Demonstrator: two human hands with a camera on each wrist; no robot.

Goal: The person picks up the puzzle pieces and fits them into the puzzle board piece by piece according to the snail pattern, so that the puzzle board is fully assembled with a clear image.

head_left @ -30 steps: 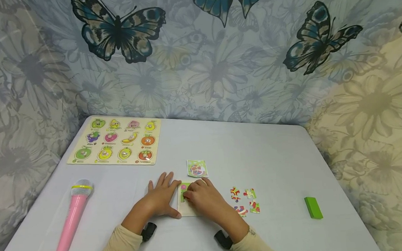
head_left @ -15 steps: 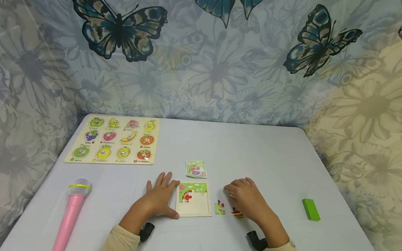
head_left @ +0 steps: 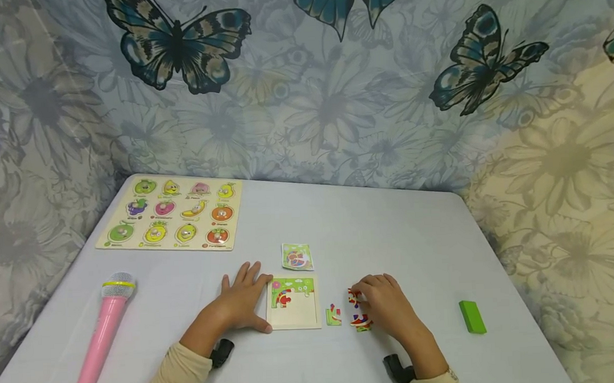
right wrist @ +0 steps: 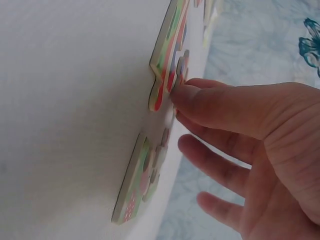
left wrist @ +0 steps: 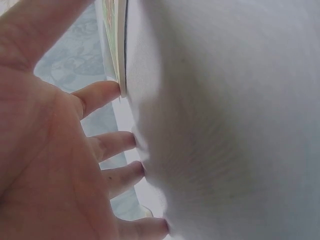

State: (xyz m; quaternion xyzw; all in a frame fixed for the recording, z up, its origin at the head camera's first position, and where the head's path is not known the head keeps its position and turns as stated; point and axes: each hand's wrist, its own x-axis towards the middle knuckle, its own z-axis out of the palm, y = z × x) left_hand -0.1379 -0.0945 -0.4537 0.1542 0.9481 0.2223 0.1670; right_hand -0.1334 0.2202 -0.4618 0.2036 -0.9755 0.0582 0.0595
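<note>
My left hand (head_left: pixel 242 303) lies spread beside a small square wooden puzzle board (head_left: pixel 304 317), forefinger and thumb at its left edge. Several pieces with green, pink and red print fill the board's top and upper left. In the left wrist view, a fingertip (left wrist: pixel 112 90) touches the board's side. Right of the board, my right hand (head_left: pixel 389 302) pinches a red-and-white jigsaw piece (head_left: pixel 353 296) between thumb and forefinger, its other fingers loosely bent. Just below lies another jigsaw piece (head_left: pixel 361 321). The right wrist view shows a further green-edged piece (right wrist: pixel 131 187) near the hand.
A loose green-and-red piece (head_left: pixel 333 316) lies close to the board's right side. Behind the board is a small picture card (head_left: pixel 297 257). A fruit puzzle board (head_left: pixel 169 214) sits back left, a pink toy microphone (head_left: pixel 107 331) at left, a green block (head_left: pixel 472 317) at right.
My right hand has left the puzzle board and moved right to the loose pieces, where it now pinches one. My left hand has stayed at the board's left edge.
</note>
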